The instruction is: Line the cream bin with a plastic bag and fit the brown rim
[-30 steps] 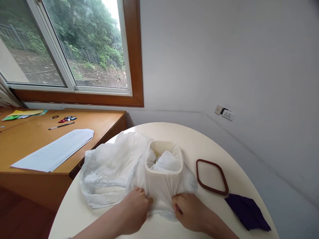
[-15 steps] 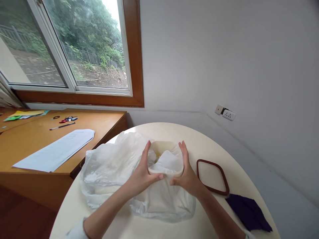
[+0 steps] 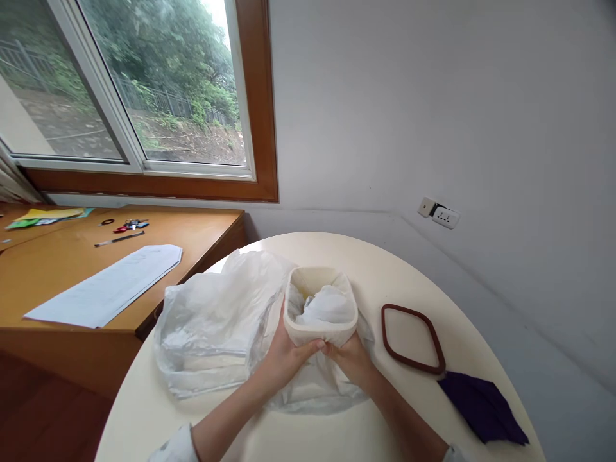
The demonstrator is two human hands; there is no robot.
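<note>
A small cream bin [image 3: 321, 335] with a rounded-square mouth stands at the middle of the round table, its inside lined with thin white plastic. Crumpled white material [image 3: 330, 305] bulges inside. My left hand [image 3: 283, 346] is wrapped round the bin's left side, and my right hand [image 3: 353, 359] grips its lower right. Both thumbs nearly meet at the front wall; the other fingers are hidden behind the sides. A large translucent white plastic bag [image 3: 212, 314] spreads crumpled to the left and under my hands. To the right lies a brown rounded-square ring frame [image 3: 412, 309].
A dark purple folded piece [image 3: 484, 407] rests by the right edge of the cream round table [image 3: 332, 443]. On the wooden desk [image 3: 192, 224] at left are paper sheets [image 3: 110, 285], a pen [image 3: 119, 239] and keys [image 3: 132, 225]. A wall with a socket [image 3: 446, 217] bounds the right.
Both hands have slid down from the bin's rim to its lower sides, and the thumbs have come together in front. The bin's rim now shows fully, and the plastic in front has shifted.
</note>
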